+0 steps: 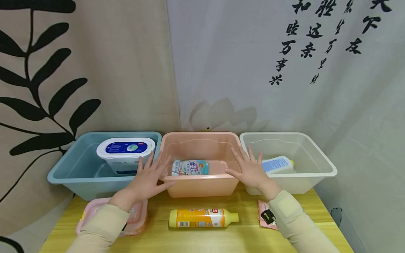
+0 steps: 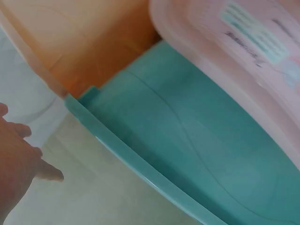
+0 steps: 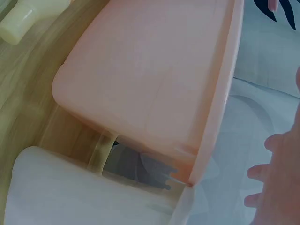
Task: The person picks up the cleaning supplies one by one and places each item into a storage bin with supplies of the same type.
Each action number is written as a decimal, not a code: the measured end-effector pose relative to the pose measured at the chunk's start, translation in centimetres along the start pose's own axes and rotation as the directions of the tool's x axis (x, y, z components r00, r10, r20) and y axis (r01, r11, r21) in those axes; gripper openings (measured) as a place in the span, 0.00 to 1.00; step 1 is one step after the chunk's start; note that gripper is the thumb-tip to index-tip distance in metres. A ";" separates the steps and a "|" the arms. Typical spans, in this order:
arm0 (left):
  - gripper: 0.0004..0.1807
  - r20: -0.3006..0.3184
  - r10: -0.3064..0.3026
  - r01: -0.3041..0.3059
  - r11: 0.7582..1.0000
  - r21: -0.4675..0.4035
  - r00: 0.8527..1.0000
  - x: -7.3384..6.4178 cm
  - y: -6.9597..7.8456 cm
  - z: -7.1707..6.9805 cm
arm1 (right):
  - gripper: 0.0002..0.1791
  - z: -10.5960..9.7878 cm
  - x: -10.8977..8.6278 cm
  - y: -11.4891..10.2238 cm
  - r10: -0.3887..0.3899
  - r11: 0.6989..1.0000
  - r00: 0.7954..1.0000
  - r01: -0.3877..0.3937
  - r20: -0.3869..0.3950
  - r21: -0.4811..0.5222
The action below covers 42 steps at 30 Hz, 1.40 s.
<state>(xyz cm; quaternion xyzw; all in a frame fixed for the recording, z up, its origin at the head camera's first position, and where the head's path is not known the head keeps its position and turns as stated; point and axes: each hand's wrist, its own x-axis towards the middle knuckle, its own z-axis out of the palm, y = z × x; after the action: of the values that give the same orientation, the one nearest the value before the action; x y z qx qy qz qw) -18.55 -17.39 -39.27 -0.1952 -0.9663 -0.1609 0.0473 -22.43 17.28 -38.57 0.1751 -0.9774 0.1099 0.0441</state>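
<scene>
My left hand [image 1: 145, 181] is spread with nothing in it, above the meeting front corners of the blue bin [image 1: 91, 181] and the peach bin [image 1: 202, 186]. My right hand [image 1: 251, 171], fingers also spread, is over the gap between the peach bin and the white bin [image 1: 303, 183]. Whether either hand touches a rim, I cannot tell. A white lidded tub with a blue label [image 1: 126, 154] stands in the blue bin. Inside the peach bin lies a blue-and-white packet [image 1: 190, 167]. The white bin holds a white bottle with a blue label [image 1: 278, 165], partly behind my right fingers.
On the wooden table [image 1: 177, 242] before the bins lies a yellow bottle [image 1: 199, 218] on its side. A pink lidded box [image 1: 139, 219] sits under my left forearm. Beside my right forearm is a small pink packet [image 1: 263, 210], partly covered. Printed curtains [image 1: 221, 70] hang behind.
</scene>
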 end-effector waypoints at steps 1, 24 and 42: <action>0.47 0.001 0.003 -0.003 1.000 0.004 1.000 -0.3 -0.2 0.0 | 0.46 0.1 0.0 0.1 0.004 1.000 1.000 -0.004 0.002 -0.003; 0.52 0.001 0.061 -0.061 0.998 0.010 0.998 -5.1 -4.0 -1.1 | 0.47 1.9 -0.8 2.4 0.020 1.000 0.999 -0.020 0.036 0.007; 0.57 -0.143 0.081 -0.060 0.988 0.145 0.986 -10.1 -8.1 -0.8 | 0.46 3.0 -1.4 3.5 -0.030 0.998 0.998 0.027 0.053 0.058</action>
<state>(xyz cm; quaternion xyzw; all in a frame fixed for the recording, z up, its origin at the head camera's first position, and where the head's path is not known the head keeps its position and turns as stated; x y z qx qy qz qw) -12.44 -28.33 -42.39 -0.2129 -0.9615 -0.1048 0.1386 -22.50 20.28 -42.38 0.1930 -0.9721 0.1323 0.0142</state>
